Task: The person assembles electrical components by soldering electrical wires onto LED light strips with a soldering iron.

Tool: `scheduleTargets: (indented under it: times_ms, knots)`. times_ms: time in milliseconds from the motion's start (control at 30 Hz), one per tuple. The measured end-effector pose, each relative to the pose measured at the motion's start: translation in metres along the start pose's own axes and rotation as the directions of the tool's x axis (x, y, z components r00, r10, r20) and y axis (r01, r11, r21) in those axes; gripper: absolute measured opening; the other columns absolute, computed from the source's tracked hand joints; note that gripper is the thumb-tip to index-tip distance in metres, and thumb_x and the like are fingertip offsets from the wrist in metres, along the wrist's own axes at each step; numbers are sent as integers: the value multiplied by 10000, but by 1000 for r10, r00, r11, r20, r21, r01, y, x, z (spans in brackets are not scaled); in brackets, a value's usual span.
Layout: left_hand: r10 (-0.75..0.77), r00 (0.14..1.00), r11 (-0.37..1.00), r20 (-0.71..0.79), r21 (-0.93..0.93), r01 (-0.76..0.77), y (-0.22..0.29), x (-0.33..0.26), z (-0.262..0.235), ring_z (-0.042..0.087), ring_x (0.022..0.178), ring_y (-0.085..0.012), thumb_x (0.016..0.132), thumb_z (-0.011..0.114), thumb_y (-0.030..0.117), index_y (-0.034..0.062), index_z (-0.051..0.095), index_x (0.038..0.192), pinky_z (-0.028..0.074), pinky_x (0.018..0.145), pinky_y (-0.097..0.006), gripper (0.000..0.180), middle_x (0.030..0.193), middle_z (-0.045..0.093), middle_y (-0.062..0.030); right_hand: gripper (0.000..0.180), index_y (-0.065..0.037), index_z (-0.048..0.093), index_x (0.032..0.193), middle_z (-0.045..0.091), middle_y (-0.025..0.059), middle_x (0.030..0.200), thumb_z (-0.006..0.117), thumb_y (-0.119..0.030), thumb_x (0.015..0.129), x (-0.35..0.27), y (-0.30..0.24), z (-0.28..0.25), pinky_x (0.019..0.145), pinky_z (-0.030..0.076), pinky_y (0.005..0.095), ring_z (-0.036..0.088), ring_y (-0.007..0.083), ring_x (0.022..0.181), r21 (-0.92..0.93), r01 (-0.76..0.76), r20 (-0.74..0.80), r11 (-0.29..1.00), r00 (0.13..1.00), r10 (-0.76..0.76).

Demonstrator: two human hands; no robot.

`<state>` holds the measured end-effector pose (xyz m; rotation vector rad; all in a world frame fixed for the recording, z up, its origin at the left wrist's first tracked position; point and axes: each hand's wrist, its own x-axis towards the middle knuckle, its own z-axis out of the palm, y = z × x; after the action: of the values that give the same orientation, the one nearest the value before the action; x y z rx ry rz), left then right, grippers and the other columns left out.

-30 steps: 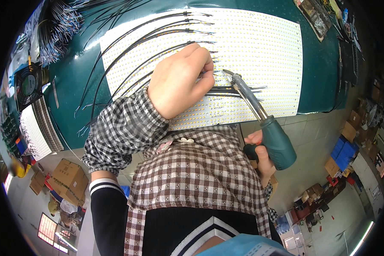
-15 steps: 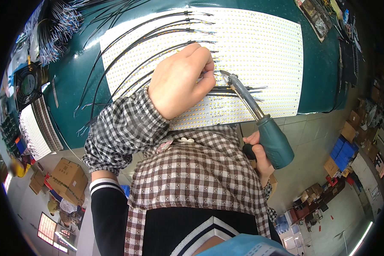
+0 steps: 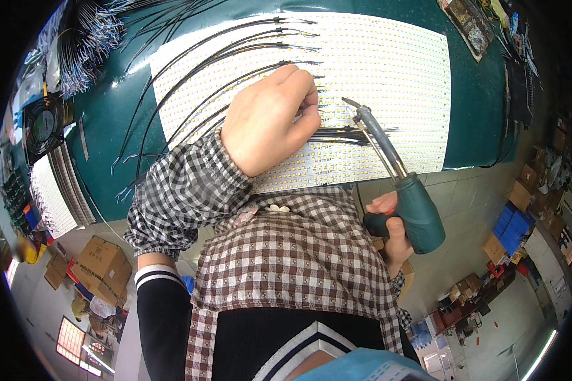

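Observation:
A white panel dotted with rows of tiny yellow LEDs (image 3: 388, 76) lies before me. Thin black cables (image 3: 225, 61) arch over its left half, their stripped ends on the boards. My left hand (image 3: 273, 120) rests over the panel's middle, thumb and forefinger pinched on a wire whose end barely shows. In my right hand (image 3: 397, 238), beyond the panel's near edge, is a green pistol-shaped soldering gun (image 3: 421, 216). Its tip slants up and left above the boards, apart from the left fingers. Several more black cables (image 3: 346, 134) lie crosswise just nearer than the left hand.
Green matting (image 3: 102, 136) covers the table. Bundled wires (image 3: 86, 57) and a black fan (image 3: 44, 124) sit at the left, with stacked white panels (image 3: 54, 190) nearer. A dirty metal plate (image 3: 467, 28) lies at the far right. A cardboard box (image 3: 102, 267) stands on the floor.
The soldering gun has drawn back to the right, its tip moving away from the left fingertips. My left hand has stayed in place.

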<state>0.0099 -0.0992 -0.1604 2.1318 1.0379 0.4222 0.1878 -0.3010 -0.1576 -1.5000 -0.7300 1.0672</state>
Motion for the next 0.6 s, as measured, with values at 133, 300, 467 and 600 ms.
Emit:
scheduleTargets:
  times_ms: [133, 300, 467, 600]
  knots:
    - [-34, 999, 999, 25, 39, 33, 4, 1, -3, 606, 722, -253, 787, 653, 51, 34, 579, 834, 491, 628, -339, 90, 820, 574, -104, 512, 98, 563, 997, 585, 172, 889, 651, -395, 892, 2, -1, -6, 676, 576, 353, 615, 245, 780, 38, 43, -41, 998, 998, -41]
    - [264, 961, 938, -77, 253, -238, 15, -19, -6, 603, 817, -285, 764, 696, 35, 51, 605, 943, 496, 685, -366, 202, 922, 583, -110, 463, 80, 566, 1006, 586, 155, 906, 693, -343, 869, 3, -2, -9, 702, 582, 365, 620, 254, 831, 155, 100, -146, 983, 986, -77]
    - [245, 968, 930, 56, 270, -251, 9, -34, -2, 580, 837, -291, 739, 719, 39, 42, 611, 996, 484, 700, -377, 278, 951, 587, -94, 519, 92, 560, 1017, 589, 161, 900, 684, -389, 867, 12, 0, -14, 633, 586, 346, 622, 255, 787, 159, 157, -182, 975, 975, -128]
    - [240, 966, 945, 94, 204, -254, 2, -28, -8, 566, 809, -288, 750, 713, 47, 49, 591, 924, 468, 679, -378, 212, 895, 572, -88, 535, 97, 552, 1025, 589, 164, 896, 675, -401, 872, 17, 3, -15, 611, 591, 336, 617, 254, 788, 139, 221, -210, 965, 959, -189]
